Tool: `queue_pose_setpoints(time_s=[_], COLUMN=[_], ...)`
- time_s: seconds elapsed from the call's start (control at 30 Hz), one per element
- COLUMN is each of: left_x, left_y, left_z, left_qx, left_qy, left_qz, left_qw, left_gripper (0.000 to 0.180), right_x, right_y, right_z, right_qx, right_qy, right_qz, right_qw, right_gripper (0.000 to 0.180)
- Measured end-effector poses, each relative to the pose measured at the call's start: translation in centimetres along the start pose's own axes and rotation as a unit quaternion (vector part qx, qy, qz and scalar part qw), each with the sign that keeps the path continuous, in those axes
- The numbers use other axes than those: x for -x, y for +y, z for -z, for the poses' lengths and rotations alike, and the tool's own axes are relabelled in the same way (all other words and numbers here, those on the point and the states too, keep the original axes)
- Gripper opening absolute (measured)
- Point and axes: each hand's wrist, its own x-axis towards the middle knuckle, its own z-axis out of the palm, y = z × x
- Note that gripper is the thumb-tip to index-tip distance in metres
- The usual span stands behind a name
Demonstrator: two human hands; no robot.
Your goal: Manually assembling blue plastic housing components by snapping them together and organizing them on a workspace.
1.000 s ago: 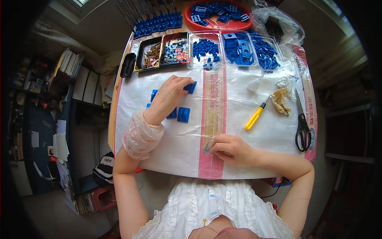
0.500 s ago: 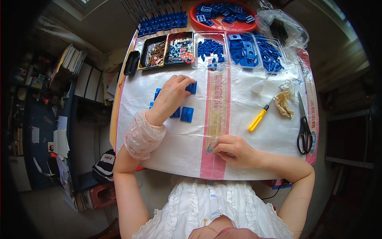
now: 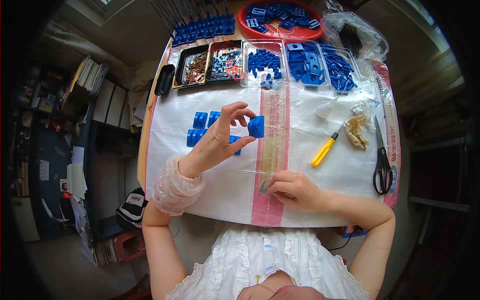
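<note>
The left hand (image 3: 220,137) pinches a small blue plastic block (image 3: 256,126) between thumb and fingertips, lifted just above the white plastic sheet (image 3: 225,185). The fingers are closed on the block's left side and the rest of the block is in plain sight. At about six o'clock from the block, the right hand (image 3: 292,189) rests on the sheet with its fingers curled down on a small grey piece (image 3: 263,187); how firmly it holds the piece cannot be told. At nine o'clock from the held block lie several more blue blocks (image 3: 200,120) in a loose group, partly hidden under the left hand. At three o'clock sits a yellow-handled screwdriver (image 3: 326,148), and further out black scissors (image 3: 383,167). At twelve o'clock a row of clear trays (image 3: 280,65) holds blue parts.
</note>
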Motion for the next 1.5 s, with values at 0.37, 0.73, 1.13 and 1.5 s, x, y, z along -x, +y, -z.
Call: queue_pose_setpoints(time_s=[0.37, 0.73, 1.13, 1.5], left_x=[0.6, -0.1, 2.2, 3.0], left_y=[0.7, 2.1, 3.5, 2.6], left_z=[0.3, 1.4, -2.3, -3.8], left_qx=[0.032, -0.093, 0.257, 0.271], left_qy=[-0.015, -0.024, -0.119, -0.150], left_qz=[0.007, 0.103, 0.096, 0.078], left_qw=[0.999, 0.990, 0.954, 0.948], left_gripper=[0.078, 0.073, 0.075, 0.075], right_x=[0.0, -0.2, 0.1, 0.7], right_y=[-0.1, -0.5, -0.6, 0.5], right_z=[0.0, 0.2, 0.0, -0.2], right_qx=[0.004, -0.004, -0.140, -0.134], right_qy=[-0.001, -0.006, 0.156, 0.147], right_qz=[-0.005, -0.019, -0.116, -0.110], right_qw=[1.000, 1.000, 0.971, 0.974], right_gripper=[0.022, 0.020, 0.059, 0.044])
